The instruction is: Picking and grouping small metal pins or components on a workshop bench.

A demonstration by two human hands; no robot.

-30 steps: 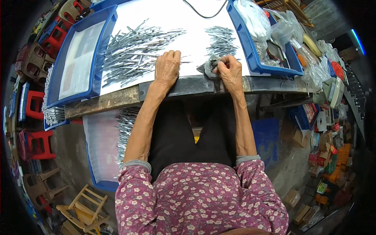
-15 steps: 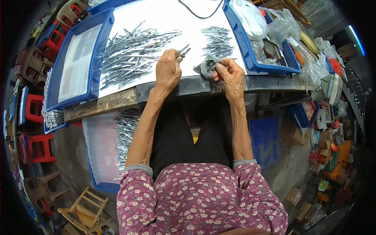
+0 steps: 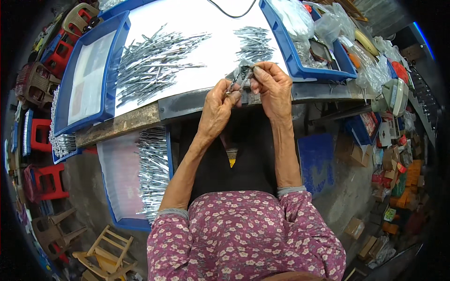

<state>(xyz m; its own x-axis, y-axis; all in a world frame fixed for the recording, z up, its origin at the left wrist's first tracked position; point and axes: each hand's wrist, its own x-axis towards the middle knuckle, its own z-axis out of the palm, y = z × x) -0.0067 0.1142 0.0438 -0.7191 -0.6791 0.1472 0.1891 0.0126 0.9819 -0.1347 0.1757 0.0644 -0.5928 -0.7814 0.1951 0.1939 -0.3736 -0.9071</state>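
My left hand [image 3: 216,107] is closed in a pinch on slim metal pieces [image 3: 232,83] at the table's front edge. Close beside it, my right hand [image 3: 275,92] pinches a small grey bag [image 3: 244,63] with dark bits showing in its mouth. The metal pieces meet the bag, but whether their tips are inside it I cannot tell. Beyond my left hand spreads a large heap of thin metal strips [image 3: 152,63] on the white table top [image 3: 215,54]. A smaller heap of thin metal pieces [image 3: 254,42] lies just past the bag.
A blue tray [image 3: 112,70] stands at the table's left, another blue tray [image 3: 323,72] with plastic bags at its right. A black cable [image 3: 229,16] lies at the back. Below, more metal strips [image 3: 154,173] lie in a tray. Red stools [image 3: 49,181] stand left.
My left hand has moved right and toward me, bringing its metal pieces to the bag. My right hand still holds the bag, now turned and slightly higher.
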